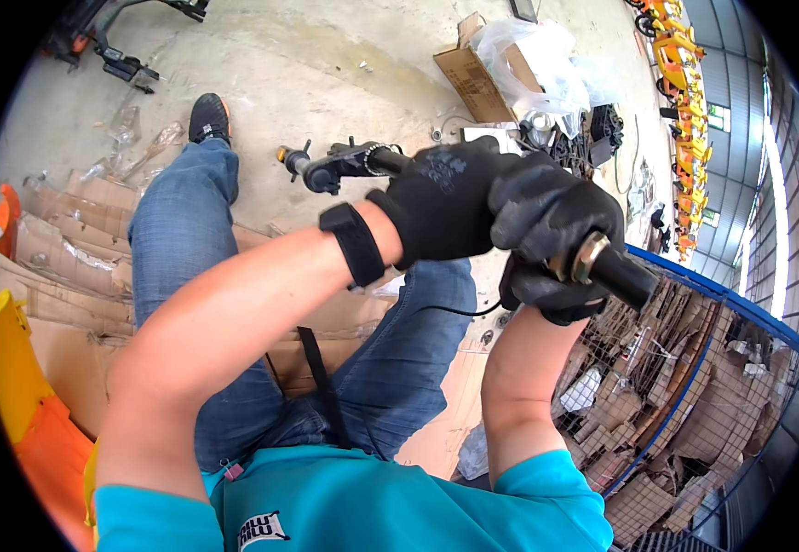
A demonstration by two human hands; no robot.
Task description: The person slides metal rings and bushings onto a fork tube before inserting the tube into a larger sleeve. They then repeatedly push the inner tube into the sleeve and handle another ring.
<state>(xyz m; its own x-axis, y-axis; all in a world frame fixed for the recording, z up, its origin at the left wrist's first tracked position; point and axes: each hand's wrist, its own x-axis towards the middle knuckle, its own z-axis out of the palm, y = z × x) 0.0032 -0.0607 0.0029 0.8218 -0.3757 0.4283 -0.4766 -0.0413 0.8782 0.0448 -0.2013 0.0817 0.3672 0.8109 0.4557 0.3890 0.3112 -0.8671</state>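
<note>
Bright daylight from windows [772, 138] at right, mild glare; fisheye bends edges, black vignette corners.

The middle of the black bar [473, 193] is hidden under the gloved left hand [445, 207] and right hand [551, 248]; only its ends show. The brass-coloured nut [589, 257] is partly covered by fingertips. The wire cage [694, 386] is cut off by the picture's rim. Small floor parts [546, 129] beside the plastic bag are too small to identify.
</note>
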